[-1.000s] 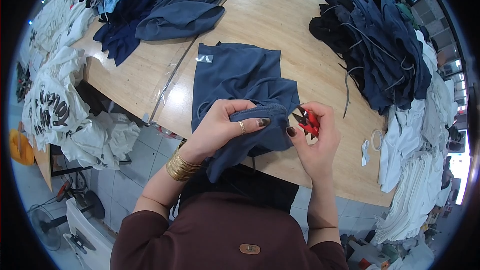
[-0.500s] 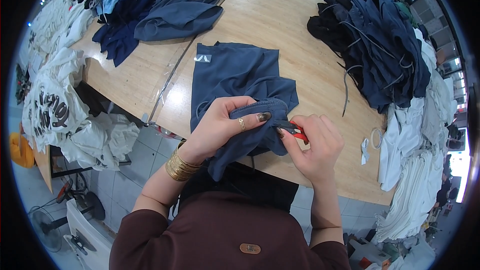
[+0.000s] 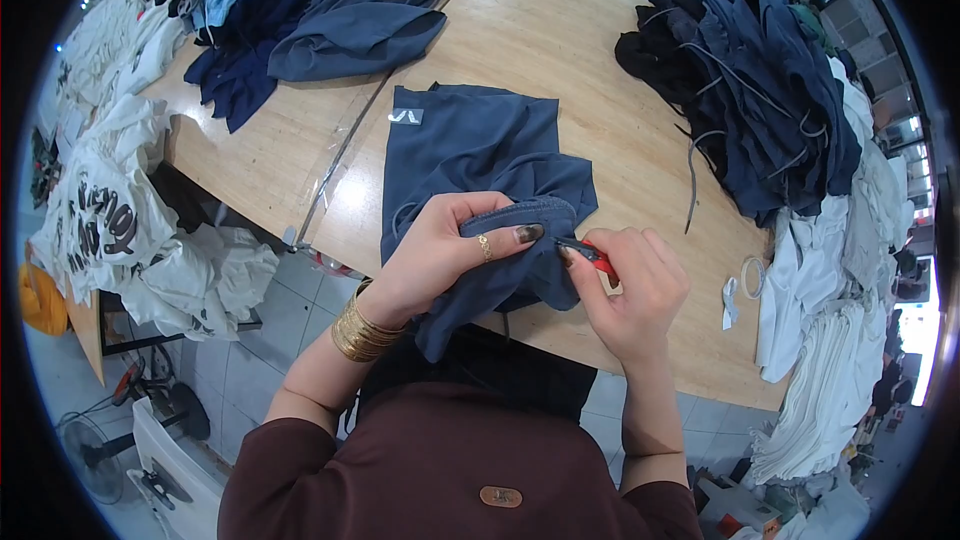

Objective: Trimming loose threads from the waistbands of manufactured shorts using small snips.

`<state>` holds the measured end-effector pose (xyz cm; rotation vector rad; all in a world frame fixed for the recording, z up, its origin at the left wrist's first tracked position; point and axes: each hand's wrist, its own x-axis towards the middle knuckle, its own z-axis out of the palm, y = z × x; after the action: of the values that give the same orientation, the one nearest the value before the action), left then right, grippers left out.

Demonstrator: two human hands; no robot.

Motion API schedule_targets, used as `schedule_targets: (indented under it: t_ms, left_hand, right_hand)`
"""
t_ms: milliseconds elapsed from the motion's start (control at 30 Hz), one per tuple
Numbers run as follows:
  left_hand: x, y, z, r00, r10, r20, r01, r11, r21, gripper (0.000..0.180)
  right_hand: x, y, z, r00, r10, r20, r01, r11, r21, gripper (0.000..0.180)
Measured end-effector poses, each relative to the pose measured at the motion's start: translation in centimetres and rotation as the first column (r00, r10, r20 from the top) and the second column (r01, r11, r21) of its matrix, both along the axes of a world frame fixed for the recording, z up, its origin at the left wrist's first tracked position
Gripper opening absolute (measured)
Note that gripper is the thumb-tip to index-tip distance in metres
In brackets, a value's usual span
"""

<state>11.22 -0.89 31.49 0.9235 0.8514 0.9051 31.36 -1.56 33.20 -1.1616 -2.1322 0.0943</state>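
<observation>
Dark blue-grey shorts (image 3: 470, 145) lie partly spread on the table, with a small pale mark on one corner of a leg. My left hand (image 3: 455, 240) pinches the stitched waistband, thumb on top, and lifts it near the table's front edge. A red-handled pair of thread snips (image 3: 600, 258) is in my right hand (image 3: 640, 285), fingers curled round it. The snips' dark blades point left and touch, or nearly touch, the cloth just right of my left thumb. Whether a thread lies between the blades is too small to tell.
A heap of dark garments with loose cords (image 3: 760, 90) lies at the right. More dark and light-blue clothes (image 3: 350, 30) are piled at the far left. White garments (image 3: 110, 230) hang over the left side; folded white ones (image 3: 830, 390) stack at the right, near a white loop (image 3: 753, 278).
The snips have shifted slightly and their blades look closer together. My left hand and the shorts have stayed almost in place.
</observation>
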Motion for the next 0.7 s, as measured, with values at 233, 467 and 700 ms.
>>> schedule_targets:
  t_ms: [233, 467, 700]
  left_hand:
    - [0.0, -0.1, -0.2, 0.999, 0.013, 0.031, -0.014, 1.000, 0.018, 0.019]
    - [-0.5, 0.0, -1.0, 0.994, 0.008, 0.107, -0.006, 1.000, -0.018, 0.019]
    - [-0.4, -0.1, -1.6, 0.959, 0.091, 0.267, -0.050, 0.986, -0.157, 0.021]
  right_hand:
    - [-0.2, 0.1, 0.0, 0.991, -0.056, -0.124, 0.050, 0.997, -0.053, 0.019]
    - [-0.4, 0.2, -0.9, 0.904, -0.145, -0.403, 0.018, 0.953, -0.302, 0.024]
    - [-0.4, -0.3, -1.4, 0.953, -0.077, -0.294, 0.013, 0.977, -0.215, 0.021]
